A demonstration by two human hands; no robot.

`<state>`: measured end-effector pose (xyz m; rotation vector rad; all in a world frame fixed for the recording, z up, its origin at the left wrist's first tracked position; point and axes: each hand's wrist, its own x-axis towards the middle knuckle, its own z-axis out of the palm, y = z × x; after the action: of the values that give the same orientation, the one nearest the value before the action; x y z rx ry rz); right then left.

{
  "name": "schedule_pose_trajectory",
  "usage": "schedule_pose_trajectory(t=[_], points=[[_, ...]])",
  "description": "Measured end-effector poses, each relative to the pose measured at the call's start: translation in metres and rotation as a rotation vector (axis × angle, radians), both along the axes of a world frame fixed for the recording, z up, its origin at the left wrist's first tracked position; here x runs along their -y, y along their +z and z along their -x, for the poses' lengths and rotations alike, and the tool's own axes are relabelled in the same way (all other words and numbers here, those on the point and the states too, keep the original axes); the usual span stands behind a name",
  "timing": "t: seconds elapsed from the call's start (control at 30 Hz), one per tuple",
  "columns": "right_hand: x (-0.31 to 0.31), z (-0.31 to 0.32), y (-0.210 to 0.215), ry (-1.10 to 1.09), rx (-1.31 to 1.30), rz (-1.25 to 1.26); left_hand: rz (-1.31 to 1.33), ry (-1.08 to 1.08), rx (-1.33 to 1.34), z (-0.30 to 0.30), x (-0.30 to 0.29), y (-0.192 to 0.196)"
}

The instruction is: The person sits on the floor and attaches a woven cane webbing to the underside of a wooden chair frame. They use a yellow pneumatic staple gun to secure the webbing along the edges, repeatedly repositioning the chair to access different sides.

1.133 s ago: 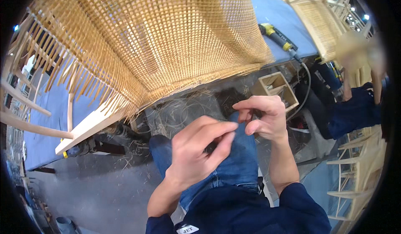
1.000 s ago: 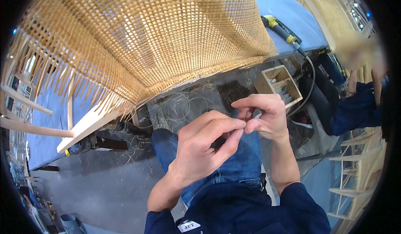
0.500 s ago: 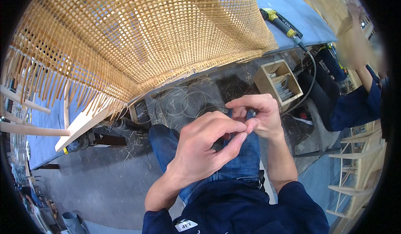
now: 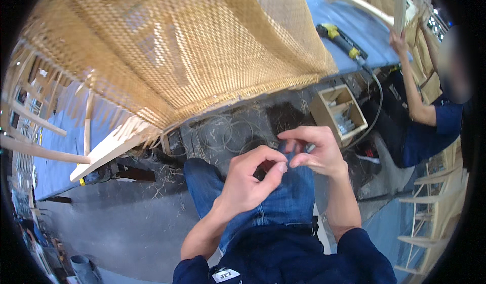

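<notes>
My left hand and my right hand meet over my lap in blue jeans. The left thumb and forefinger pinch a small dark, reddish object, mostly hidden by the fingers. The right fingertips are pinched together just beside it, with a small grey piece showing between them. What these two bits are is too small to tell. A large sheet of woven cane hangs over the bench edge just beyond my hands.
The cane lies on a blue workbench with a yellow power tool and its hose. A small wooden box of metal fasteners stands on the floor by my right knee. Another person works at right among wooden chair frames.
My hands stayed together over my lap, fingers shifting slightly. The view tilted, so the cane sheet now fills more of the top. The other person's arm at right has risen.
</notes>
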<state>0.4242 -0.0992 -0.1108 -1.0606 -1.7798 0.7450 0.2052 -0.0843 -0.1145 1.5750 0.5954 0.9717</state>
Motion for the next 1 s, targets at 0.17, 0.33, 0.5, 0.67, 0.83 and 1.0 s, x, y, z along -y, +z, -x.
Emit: schedule_pose_trajectory(t=[0.17, 0.33, 0.5, 0.67, 0.83, 1.0], points=[[0.004, -0.029, 0.063, -0.154, 0.178, -0.099, 0.74, 0.017, 0.543, -0.005, -0.029, -0.075], [0.006, -0.029, 0.192, -0.241, 0.566, -0.489, 0.838, 0.104, 1.001, -0.012, -0.045, -0.079], [-0.002, 0.02, 0.312, -0.311, 0.554, -0.785, 0.777, 0.05, 1.367, 0.012, -0.075, -0.083], [0.007, 0.071, 0.365, -0.378, 0.838, -0.828, 0.898, -0.035, 1.34, -0.011, -0.057, -0.068], [-0.068, 0.137, 0.349, -0.077, 0.77, -0.878, 0.594, 0.243, 1.516, 0.062, -0.098, -0.055], [-0.085, 0.197, 0.364, -0.086, 1.069, -0.71, 0.747, 0.041, 1.595, 0.006, -0.104, -0.049]])
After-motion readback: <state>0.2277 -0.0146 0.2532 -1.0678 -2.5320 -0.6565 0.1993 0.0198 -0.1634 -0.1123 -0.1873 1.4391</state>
